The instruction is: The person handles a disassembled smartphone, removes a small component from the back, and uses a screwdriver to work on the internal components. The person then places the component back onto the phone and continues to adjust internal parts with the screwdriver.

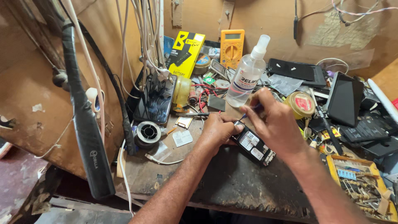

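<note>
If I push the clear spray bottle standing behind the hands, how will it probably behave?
The spray bottle is tall and narrow and stands upright, so it would probably tip rather than slide. It looks like thin clear plastic, likely light. Once down, its round body could roll.

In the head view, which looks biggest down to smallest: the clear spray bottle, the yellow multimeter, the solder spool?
1. Clear spray bottle.
2. Yellow multimeter, though it lies farther back, so less sure.
3. Solder spool.

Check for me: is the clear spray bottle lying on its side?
No, the spray bottle stands upright on the bench, nozzle on top, behind both hands.
</note>
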The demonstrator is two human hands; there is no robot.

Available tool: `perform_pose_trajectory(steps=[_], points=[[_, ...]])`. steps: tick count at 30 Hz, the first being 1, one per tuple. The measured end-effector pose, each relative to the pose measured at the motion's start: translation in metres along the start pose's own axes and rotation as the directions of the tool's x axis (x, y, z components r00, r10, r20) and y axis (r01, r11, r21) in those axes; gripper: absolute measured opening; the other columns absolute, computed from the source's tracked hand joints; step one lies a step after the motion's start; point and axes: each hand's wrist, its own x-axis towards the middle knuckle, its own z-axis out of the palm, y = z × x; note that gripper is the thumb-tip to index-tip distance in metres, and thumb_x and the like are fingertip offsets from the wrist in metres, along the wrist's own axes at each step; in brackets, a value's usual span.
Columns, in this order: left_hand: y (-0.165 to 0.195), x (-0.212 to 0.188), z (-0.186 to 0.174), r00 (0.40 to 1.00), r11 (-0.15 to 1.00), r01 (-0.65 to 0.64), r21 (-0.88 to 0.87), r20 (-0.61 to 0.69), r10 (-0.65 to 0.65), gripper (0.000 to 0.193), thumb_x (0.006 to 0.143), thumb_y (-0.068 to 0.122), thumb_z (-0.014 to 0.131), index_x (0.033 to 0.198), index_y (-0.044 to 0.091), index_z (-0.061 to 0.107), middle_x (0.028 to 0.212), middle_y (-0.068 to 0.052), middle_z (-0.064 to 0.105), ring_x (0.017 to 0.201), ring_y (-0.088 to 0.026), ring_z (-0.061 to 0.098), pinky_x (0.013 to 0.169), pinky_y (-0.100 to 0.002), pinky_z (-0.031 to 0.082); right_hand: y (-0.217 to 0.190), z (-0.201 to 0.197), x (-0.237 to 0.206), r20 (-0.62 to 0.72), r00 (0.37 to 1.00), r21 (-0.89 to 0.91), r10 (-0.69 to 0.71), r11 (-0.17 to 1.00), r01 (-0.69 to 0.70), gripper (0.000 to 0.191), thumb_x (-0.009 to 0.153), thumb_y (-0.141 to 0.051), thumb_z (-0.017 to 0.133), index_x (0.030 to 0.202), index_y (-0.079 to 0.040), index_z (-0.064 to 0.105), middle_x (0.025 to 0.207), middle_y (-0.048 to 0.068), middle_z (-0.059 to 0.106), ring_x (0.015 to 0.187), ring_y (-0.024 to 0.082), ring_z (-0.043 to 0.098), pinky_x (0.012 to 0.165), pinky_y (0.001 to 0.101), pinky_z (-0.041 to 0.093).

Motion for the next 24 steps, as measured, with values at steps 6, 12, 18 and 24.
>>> perform_pose_trajectory(steps=[6,12,18,24], points=[[-0.004,0.001,0.0,1.0,0.999,0.004,-0.054,0.02,-0.002,0.021,0.082,0.004,0.073,0.101,-0.004,0.076,0.087,-0.011,0.076,0.072,-0.02,0.074,0.059,-0.036,0.064,0.005,-0.012,0.008,0.114,0.993,0.014,-0.044,0.999,0.042,0.021,0.09,-0.001,0.07,0.104,-0.001,0.054,0.082,0.012,0.068,0.072,0.022,0.07,0.062,0.0358,0.052],[-0.003,0.004,-0.001,1.0,1.0,-0.017,-0.019,0.002,0.017,0.021,0.082,0.004,0.074,0.102,-0.003,0.077,0.087,-0.011,0.076,0.071,-0.021,0.073,0.059,-0.038,0.063,0.008,-0.006,0.015,0.119,0.993,0.11,0.022,0.993,-0.035,0.026,0.088,-0.004,0.071,0.104,-0.002,0.051,0.086,0.01,0.071,0.076,0.021,0.074,0.06,0.0357,0.057],[-0.005,0.002,-0.001,1.0,0.999,-0.004,-0.043,0.012,0.005,0.023,0.082,0.005,0.074,0.104,-0.002,0.077,0.087,-0.011,0.077,0.073,-0.021,0.074,0.06,-0.037,0.063,0.009,-0.002,0.014,0.076,0.997,-0.024,-0.004,1.0,0.006,0.029,0.091,-0.007,0.078,0.102,-0.001,0.052,0.085,0.012,0.07,0.077,0.024,0.073,0.062,0.037,0.054],[-0.004,0.003,-0.001,1.0,1.0,-0.009,-0.01,0.02,0.009,0.025,0.082,0.004,0.073,0.105,-0.006,0.076,0.088,-0.012,0.076,0.074,-0.022,0.075,0.061,-0.037,0.064,0.011,-0.003,0.014,0.109,0.994,0.085,-0.02,0.996,0.011,0.024,0.09,-0.002,0.07,0.106,-0.002,0.052,0.087,0.011,0.069,0.079,0.022,0.073,0.063,0.0345,0.057]])
